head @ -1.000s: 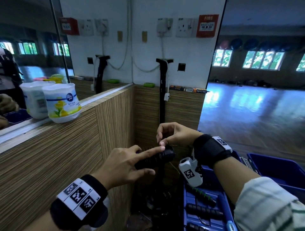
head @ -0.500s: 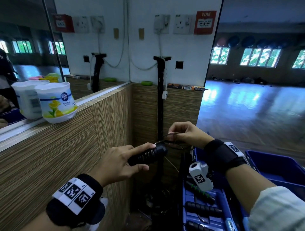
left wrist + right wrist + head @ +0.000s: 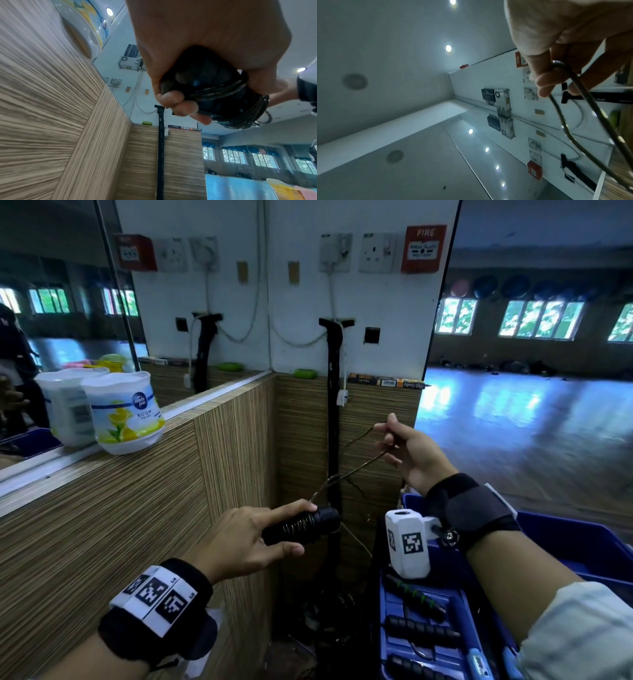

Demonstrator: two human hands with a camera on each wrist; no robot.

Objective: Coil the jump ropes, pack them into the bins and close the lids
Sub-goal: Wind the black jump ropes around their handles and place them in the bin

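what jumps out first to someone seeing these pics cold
Centre frame, the left hand grips black jump rope handles with thin cable wound round them, while the right hand, raised beside the wood-panelled corner, pinches the loose cable. At lower right a blue bin already holds more handles. An air freshener tub stands on the ledge at left.

Air freshener tub (image 3: 128, 414) on wooden ledge (image 3: 102, 474); fire alarm (image 3: 422, 248) on wall.
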